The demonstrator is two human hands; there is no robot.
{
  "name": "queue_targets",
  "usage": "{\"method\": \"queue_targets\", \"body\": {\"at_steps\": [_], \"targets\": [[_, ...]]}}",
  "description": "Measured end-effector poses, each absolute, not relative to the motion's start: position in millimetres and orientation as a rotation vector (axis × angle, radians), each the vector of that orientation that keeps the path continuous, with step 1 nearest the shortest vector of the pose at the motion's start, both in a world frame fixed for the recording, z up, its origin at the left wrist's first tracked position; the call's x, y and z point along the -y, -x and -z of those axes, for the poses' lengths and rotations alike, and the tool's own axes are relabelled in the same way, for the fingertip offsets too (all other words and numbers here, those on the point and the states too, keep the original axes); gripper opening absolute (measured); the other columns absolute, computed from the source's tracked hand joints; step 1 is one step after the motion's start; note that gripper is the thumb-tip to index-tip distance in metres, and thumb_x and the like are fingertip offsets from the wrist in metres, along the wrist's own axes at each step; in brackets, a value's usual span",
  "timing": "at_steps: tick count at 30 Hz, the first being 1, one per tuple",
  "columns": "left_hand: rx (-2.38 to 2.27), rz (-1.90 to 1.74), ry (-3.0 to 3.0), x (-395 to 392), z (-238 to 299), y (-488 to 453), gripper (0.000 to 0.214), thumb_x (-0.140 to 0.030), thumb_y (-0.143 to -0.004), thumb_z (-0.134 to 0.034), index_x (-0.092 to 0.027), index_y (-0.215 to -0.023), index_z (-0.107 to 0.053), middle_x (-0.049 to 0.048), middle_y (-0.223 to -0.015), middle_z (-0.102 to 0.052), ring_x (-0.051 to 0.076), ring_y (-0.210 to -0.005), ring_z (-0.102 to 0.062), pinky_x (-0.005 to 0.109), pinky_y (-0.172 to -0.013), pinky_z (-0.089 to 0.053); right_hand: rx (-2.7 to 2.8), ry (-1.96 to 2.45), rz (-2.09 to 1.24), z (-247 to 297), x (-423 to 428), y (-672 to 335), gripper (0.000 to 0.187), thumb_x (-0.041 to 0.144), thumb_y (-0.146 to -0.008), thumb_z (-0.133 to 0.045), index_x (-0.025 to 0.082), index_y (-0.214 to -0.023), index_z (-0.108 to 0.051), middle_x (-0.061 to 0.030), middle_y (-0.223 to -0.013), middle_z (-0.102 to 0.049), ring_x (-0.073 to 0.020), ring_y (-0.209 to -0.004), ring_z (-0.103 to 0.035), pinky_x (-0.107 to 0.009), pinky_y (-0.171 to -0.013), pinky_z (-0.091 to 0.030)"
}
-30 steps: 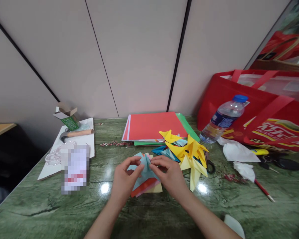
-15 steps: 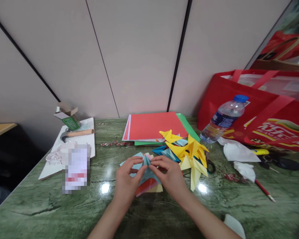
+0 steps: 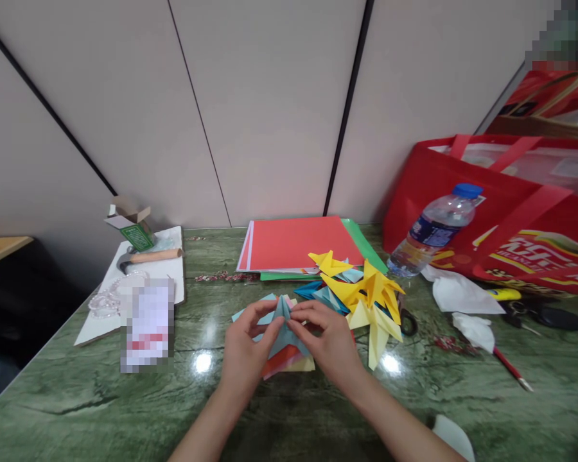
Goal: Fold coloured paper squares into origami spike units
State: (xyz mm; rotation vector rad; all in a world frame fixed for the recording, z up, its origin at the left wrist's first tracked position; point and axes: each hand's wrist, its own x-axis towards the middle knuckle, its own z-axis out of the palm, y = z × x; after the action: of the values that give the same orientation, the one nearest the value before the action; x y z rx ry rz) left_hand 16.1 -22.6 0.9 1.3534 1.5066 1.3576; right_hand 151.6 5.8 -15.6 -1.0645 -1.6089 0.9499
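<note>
“Two hands met at the centre of my feed. Where was the paper?”

“Between them, over the near part of the table (image 3: 77, 414). I saw the left hand (image 3: 245, 337) and the right hand (image 3: 331, 335) each pinching the light-blue paper (image 3: 285, 343), thumbs against fingertips, a creased point showing in the gap.”

“What worried you?”

“A tear or a skewed crease; uneven pull from the two pinches, I judged, could have caused either. Coloured sheets (image 3: 284, 360) lay just below, and I couldn't tell whether they touched it. A low wrist might have dragged them.”

“Further out?”

“Yellow folded pieces (image 3: 373, 285) and blue folded pieces (image 3: 307, 290) lay together just beyond the right hand, so a wide swing of its knuckles could have crushed their tips. Red sheets (image 3: 293, 247) lay flat behind. A bottle (image 3: 432, 226) stood before the red bag (image 3: 515, 192); a careless forearm could have toppled it onto the yellow ones.”
</note>
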Motion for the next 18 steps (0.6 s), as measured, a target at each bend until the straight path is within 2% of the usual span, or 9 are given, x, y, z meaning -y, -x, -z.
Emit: {"method": "queue_targets", "body": {"at_steps": [2,6,10,14,18], "targets": [[-1.493,-1.345,-1.305,22,-1,-16,0.021,-0.025,-0.071,-0.062,-0.016,-0.09,-0.065,0.008,-0.095,-0.069,0.021,-0.088,-0.064,0.031,-0.073,-0.054,1.612,1.069,-0.928,16,-6,-152,0.008,0.018,-0.072,-0.061,0.019,-0.074,-0.069,-0.0076,-0.083,-0.064,-0.0198,-0.074,-0.062,-0.028,-0.057,-0.051],[-1.451,-1.336,-1.289,21,1,-17,0.013,-0.025,-0.068,-0.063,-0.016,-0.078,-0.067,0.0086,-0.098,-0.068,0.022,-0.09,-0.063,0.029,-0.072,-0.054,1.629,1.049,-0.912,16,-6,-153,0.009,0.017,-0.073,-0.06,0.019,-0.074,-0.069,-0.0074,-0.083,-0.064,-0.0196,-0.075,-0.063,-0.027,-0.056,-0.051],[-1.524,-1.317,-1.285,21,-1,-17,0.017,-0.026,-0.067,-0.064,-0.016,-0.08,-0.066,0.0058,-0.084,-0.069,0.021,-0.078,-0.065,0.028,-0.062,-0.054,1.652,1.007,-0.943,13,-4,-152,0.009,0.014,-0.073,-0.06,0.017,-0.071,-0.067,-0.0076,-0.081,-0.064,-0.0187,-0.073,-0.063,-0.026,-0.056,-0.05],[-1.639,-1.309,-1.397,22,-9,-17,0.005,-0.022,-0.065,-0.065,-0.017,-0.066,-0.066,0.0024,-0.07,-0.069,0.018,-0.066,-0.064,0.023,-0.053,-0.05,1.68,0.98,-0.96,12,-4,-151,0.009,0.012,-0.072,-0.059,0.016,-0.067,-0.065,-0.007,-0.077,-0.063,-0.019,-0.076,-0.062,-0.024,-0.056,-0.05],[-1.614,-1.354,-1.5,24,-10,-17,0.005,-0.019,-0.068,-0.062,-0.017,-0.064,-0.065,0.0012,-0.07,-0.069,0.015,-0.065,-0.063,0.021,-0.055,-0.05,1.637,1.018,-0.993,11,-3,-151,0.006,0.012,-0.071,-0.06,0.017,-0.073,-0.063,-0.0057,-0.08,-0.064,-0.0178,-0.074,-0.061,-0.023,-0.056,-0.05]]}}
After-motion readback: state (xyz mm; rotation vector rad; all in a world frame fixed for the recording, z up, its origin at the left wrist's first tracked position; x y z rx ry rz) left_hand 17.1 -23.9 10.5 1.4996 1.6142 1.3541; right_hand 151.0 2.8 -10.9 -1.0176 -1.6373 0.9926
